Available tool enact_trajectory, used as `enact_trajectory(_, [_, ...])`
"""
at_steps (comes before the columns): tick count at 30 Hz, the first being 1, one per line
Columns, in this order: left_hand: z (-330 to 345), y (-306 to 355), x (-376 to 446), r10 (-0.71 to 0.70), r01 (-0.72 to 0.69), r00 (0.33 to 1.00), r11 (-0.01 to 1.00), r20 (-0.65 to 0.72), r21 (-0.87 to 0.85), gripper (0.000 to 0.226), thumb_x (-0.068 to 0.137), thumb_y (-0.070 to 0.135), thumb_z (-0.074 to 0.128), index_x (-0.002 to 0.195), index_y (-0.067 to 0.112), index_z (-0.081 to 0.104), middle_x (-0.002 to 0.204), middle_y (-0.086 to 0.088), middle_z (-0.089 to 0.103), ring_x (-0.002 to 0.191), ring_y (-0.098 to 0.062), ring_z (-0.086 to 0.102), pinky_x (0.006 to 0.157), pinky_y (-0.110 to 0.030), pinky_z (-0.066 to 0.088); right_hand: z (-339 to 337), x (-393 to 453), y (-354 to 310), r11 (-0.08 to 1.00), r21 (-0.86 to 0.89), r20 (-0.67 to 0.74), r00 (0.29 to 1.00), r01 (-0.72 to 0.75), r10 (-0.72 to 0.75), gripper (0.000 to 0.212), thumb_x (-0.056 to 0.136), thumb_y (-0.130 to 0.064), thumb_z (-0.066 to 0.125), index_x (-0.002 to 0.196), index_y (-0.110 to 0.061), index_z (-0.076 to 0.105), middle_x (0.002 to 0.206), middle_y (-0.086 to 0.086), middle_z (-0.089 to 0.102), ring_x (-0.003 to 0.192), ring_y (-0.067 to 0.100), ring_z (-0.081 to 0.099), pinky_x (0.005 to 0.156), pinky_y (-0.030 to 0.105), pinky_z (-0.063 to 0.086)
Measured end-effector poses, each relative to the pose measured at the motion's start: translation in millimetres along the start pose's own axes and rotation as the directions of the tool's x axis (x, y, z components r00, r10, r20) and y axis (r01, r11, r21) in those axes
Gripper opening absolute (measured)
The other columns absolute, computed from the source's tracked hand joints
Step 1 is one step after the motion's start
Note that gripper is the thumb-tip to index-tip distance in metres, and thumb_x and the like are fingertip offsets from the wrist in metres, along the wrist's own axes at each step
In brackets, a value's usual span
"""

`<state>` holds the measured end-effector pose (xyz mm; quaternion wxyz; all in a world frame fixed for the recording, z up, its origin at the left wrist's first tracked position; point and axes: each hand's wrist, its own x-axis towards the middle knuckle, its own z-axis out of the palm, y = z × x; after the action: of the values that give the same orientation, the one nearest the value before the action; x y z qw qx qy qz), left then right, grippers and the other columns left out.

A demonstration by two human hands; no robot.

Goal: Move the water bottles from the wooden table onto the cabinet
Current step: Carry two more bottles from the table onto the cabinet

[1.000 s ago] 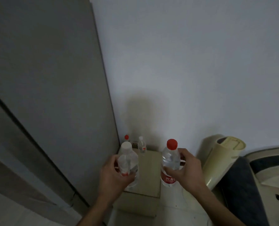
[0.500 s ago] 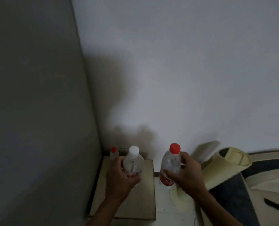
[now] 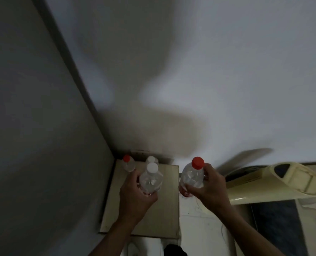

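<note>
A pale wall [image 3: 209,71] fills most of my view, meeting a grey panel [image 3: 33,126] on the left. In that corner below me sits the beige cabinet [image 3: 164,218]; a cream casing [image 3: 275,183] leans to its right. My left hand [image 3: 135,194] curls its fingers round a white-capped bottle [image 3: 151,179] above the cabinet top. My right hand [image 3: 210,187] grips a red-capped bottle [image 3: 193,174] beyond the right edge. Two small bottles [image 3: 128,163] stand at the back.

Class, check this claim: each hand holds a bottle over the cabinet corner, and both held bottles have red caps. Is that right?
Not quite. The head view shows the right hand holding a red-capped bottle, but the bottle in the left hand has a white cap. The rest stands.
</note>
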<state>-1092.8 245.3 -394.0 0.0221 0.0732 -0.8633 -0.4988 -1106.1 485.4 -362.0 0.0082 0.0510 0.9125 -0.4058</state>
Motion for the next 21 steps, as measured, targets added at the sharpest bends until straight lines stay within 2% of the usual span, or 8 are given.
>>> enact_trajectory(2, [13.9,-11.5,4.7,-0.007,0.007,1.000,1.000,0.000,0.002,0.067,0.051,0.030,0.091,0.107,0.031,0.055,0.100,0.016,0.063,0.087,0.000,0.060,0.069,-0.029,0.056,8.3,11.4,12.3,1.000,0.004,0.007,1.000,-0.005,0.005,0.068,0.057,-0.040,0.088,0.116,-0.027,0.055,0.101,-0.018,0.059,0.092,0.004,0.062,0.081,0.026,0.056])
enact_trajectory(7, [48.2,-54.2,10.6,-0.035,0.035,0.999,0.999,-0.021,0.024,0.069,0.054,0.024,0.093,0.111,0.026,0.056,0.105,0.011,0.062,0.093,-0.002,0.057,0.077,-0.017,0.049,39.7,33.0,49.9,0.999,0.030,0.019,0.999,-0.037,0.036,0.073,0.056,-0.049,0.084,0.119,-0.024,0.056,0.105,-0.014,0.061,0.095,0.008,0.063,0.082,0.024,0.053])
enact_trajectory(10, [67.8,-84.0,13.3,-0.045,0.047,0.998,0.998,-0.034,0.033,0.068,0.054,0.023,0.093,0.112,0.023,0.057,0.106,0.010,0.062,0.093,-0.002,0.056,0.079,-0.010,0.046,60.9,40.1,73.9,0.998,0.042,0.029,0.999,-0.039,0.038,0.070,0.055,-0.055,0.080,0.115,-0.034,0.052,0.104,-0.020,0.059,0.094,0.001,0.061,0.081,0.015,0.047])
enact_trajectory(13, [86.2,-110.6,17.2,-0.050,0.052,0.998,0.998,-0.047,0.045,0.068,0.054,0.022,0.094,0.112,0.019,0.058,0.107,0.007,0.062,0.093,-0.008,0.058,0.079,-0.019,0.051,81.5,45.2,97.1,0.999,0.033,0.033,0.999,-0.037,0.036,0.068,0.055,-0.049,0.082,0.113,-0.035,0.050,0.102,-0.021,0.056,0.093,-0.006,0.057,0.079,0.011,0.042])
enact_trajectory(15, [97.5,-126.8,19.7,-0.061,0.064,0.997,0.997,-0.056,0.054,0.068,0.055,0.025,0.094,0.112,0.018,0.058,0.107,0.007,0.061,0.093,-0.010,0.058,0.078,-0.024,0.052,93.9,48.2,110.2,0.999,0.027,0.042,0.998,-0.040,0.038,0.069,0.056,-0.047,0.083,0.115,-0.030,0.053,0.104,-0.017,0.058,0.091,-0.004,0.057,0.080,0.013,0.044])
enact_trajectory(21, [127.9,-164.9,28.2,-0.080,0.089,0.990,0.993,-0.114,0.079,0.064,0.057,0.025,0.094,0.108,0.016,0.057,0.103,0.003,0.061,0.087,-0.012,0.058,0.073,-0.026,0.054,122.5,58.4,138.6,0.999,0.029,0.042,0.999,-0.031,0.030,0.073,0.057,-0.047,0.085,0.120,-0.029,0.053,0.106,-0.021,0.056,0.095,-0.008,0.055,0.081,0.010,0.042])
